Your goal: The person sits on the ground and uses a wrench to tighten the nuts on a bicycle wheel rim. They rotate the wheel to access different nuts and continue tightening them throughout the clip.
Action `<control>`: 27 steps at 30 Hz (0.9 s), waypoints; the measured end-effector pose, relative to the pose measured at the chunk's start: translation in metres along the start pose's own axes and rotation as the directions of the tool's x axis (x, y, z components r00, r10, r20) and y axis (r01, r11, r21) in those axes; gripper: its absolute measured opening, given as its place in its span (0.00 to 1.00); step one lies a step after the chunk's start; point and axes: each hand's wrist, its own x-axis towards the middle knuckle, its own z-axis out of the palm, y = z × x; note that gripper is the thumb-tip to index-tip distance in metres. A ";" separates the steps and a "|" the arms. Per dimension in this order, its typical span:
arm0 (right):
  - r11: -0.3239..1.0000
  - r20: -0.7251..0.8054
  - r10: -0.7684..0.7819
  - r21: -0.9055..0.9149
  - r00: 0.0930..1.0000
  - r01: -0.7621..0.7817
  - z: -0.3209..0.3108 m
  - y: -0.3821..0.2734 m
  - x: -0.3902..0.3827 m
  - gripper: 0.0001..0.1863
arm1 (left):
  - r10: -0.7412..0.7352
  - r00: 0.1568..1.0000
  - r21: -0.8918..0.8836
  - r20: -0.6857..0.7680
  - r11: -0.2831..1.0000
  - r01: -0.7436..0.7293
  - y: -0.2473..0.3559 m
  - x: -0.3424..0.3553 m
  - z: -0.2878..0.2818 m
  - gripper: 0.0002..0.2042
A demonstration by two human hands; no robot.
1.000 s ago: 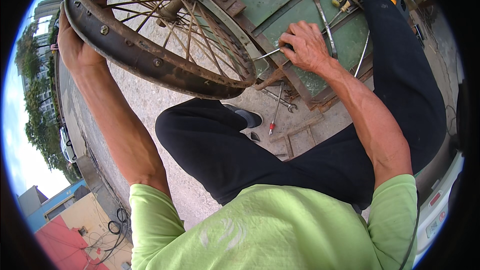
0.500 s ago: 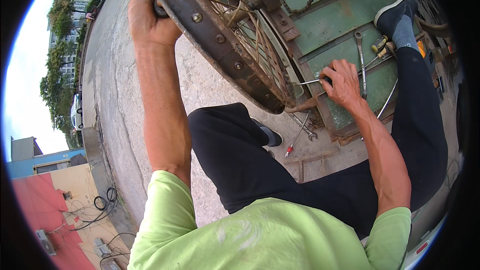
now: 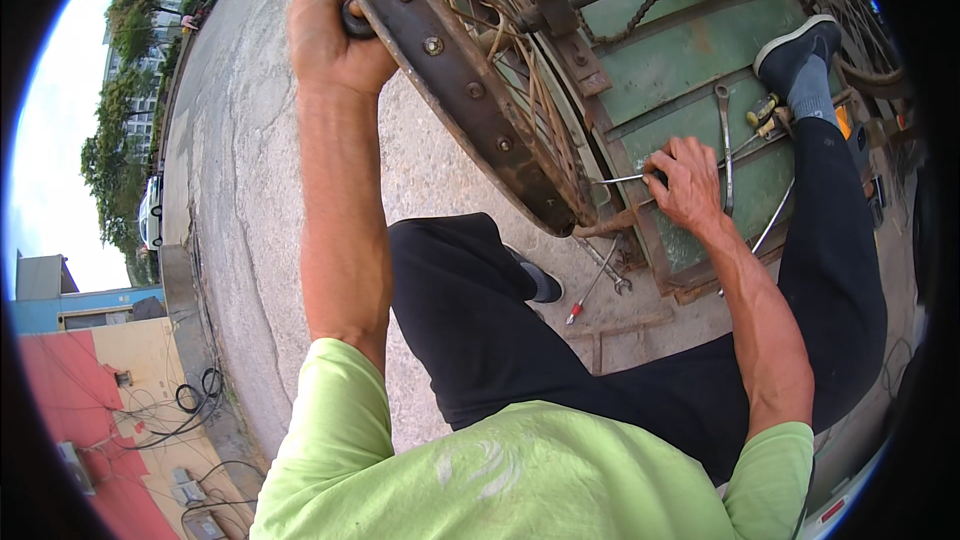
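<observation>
My left hand (image 3: 340, 50) is closed round the outer edge of a rusty spoked wheel rim (image 3: 475, 90) studded with bolts. A dark round piece (image 3: 356, 22) shows between that palm and the rim; its kind is unclear. My right hand (image 3: 687, 183) grips a screwdriver (image 3: 620, 179) by its dark handle, mostly hidden in the fingers. The thin metal shaft points left, its tip at the wheel's lower right side, by the spokes (image 3: 540, 105). Whether the tip touches the rim I cannot tell.
A green metal panel (image 3: 660, 60) with a rusty axle and chain (image 3: 640, 15) lies beyond. On it are a combination wrench (image 3: 726, 150) and a yellow-handled tool (image 3: 763, 108). A red-handled screwdriver (image 3: 575, 314) and another wrench (image 3: 622, 285) lie on the ground below the wheel.
The view has turned slightly, so the wheel and my left hand sit farther right in the picture. Both hands keep their grips, and the screwdriver still points at the wheel.
</observation>
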 end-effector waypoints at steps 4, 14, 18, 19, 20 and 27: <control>1.000 -0.006 0.003 -0.010 1.000 -0.003 0.001 0.001 0.000 0.08 | 0.054 0.997 -0.029 -0.063 0.998 -0.056 -0.005 0.002 0.005 0.24; 1.000 0.016 0.012 0.014 1.000 -0.012 0.006 0.007 -0.004 0.07 | -0.038 0.997 -0.003 0.073 0.999 0.038 0.005 0.013 -0.004 0.24; 0.999 0.027 0.028 0.015 0.999 -0.028 0.006 0.007 -0.004 0.06 | -0.004 0.999 0.023 0.042 1.000 0.003 0.015 0.027 -0.003 0.24; 0.999 0.032 0.032 0.009 0.999 -0.032 0.005 0.006 -0.005 0.06 | 0.002 0.999 0.031 0.032 0.999 -0.003 0.016 0.030 -0.004 0.23; 0.999 0.028 0.033 0.010 0.999 -0.034 0.004 0.007 -0.006 0.06 | 0.011 1.000 0.045 0.022 0.999 -0.012 0.017 0.034 -0.004 0.23; 0.999 0.032 0.019 0.032 0.999 -0.020 0.006 0.002 -0.002 0.06 | 0.132 0.979 0.211 -0.154 0.973 -0.098 0.016 0.019 -0.013 0.22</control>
